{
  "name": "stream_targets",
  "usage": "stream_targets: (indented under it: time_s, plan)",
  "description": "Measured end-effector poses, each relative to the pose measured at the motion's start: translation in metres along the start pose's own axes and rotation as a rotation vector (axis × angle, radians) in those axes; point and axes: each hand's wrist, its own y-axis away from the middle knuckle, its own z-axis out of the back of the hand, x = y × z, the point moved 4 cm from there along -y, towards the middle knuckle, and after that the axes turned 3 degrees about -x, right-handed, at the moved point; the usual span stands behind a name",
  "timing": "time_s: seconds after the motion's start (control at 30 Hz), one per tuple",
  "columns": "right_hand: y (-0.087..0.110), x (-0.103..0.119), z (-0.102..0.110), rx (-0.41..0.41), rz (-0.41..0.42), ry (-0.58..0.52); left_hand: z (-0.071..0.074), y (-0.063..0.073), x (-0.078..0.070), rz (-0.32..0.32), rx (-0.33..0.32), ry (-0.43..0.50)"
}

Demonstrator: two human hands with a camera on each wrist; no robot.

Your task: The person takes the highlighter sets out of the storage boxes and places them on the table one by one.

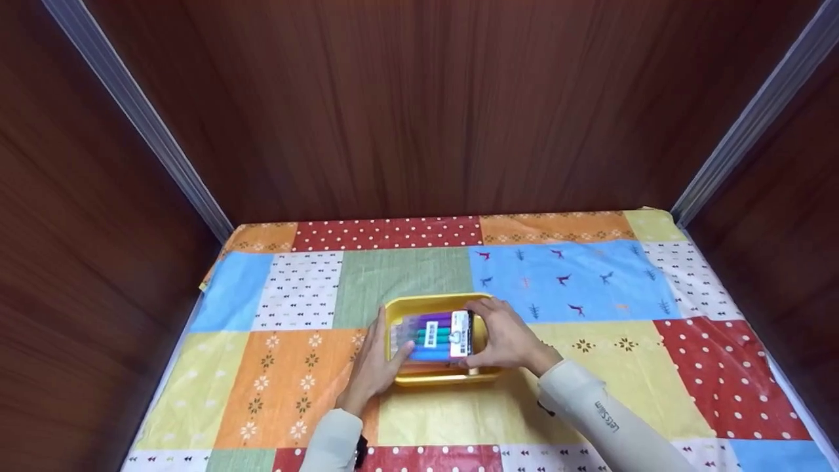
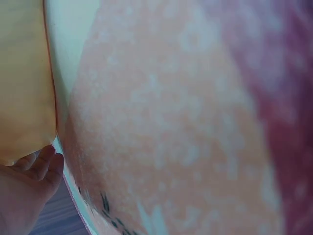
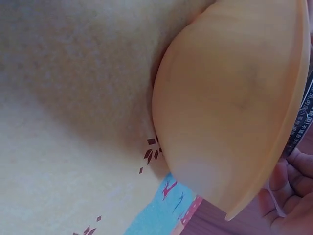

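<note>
A yellow plastic tray rests on the tablecloth in the head view. A clear pack of colourful markers, with purple, green and blue barrels and a white label end, lies at its opening. My right hand pinches the pack's right end between thumb and fingers. At the tray's left side, my left hand holds the wall, fingers outside and thumb over the rim onto the pack. The left wrist view has those fingers against the tray's outer wall. A dark printed edge of the pack shows past the rim in the right wrist view.
A patchwork tablecloth covers the table. Dark wood-grain panels enclose the back and both sides, joined by metal corner strips. Under the pack, a whitish item shows at the tray's lower right.
</note>
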Motion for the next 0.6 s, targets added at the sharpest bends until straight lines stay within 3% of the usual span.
stream_targets:
  time_s: [0.6]
  plan:
    - [0.017, -0.013, 0.020, -0.134, -0.113, 0.039, 0.002, 0.000, -0.001, -0.025, -0.008, -0.001]
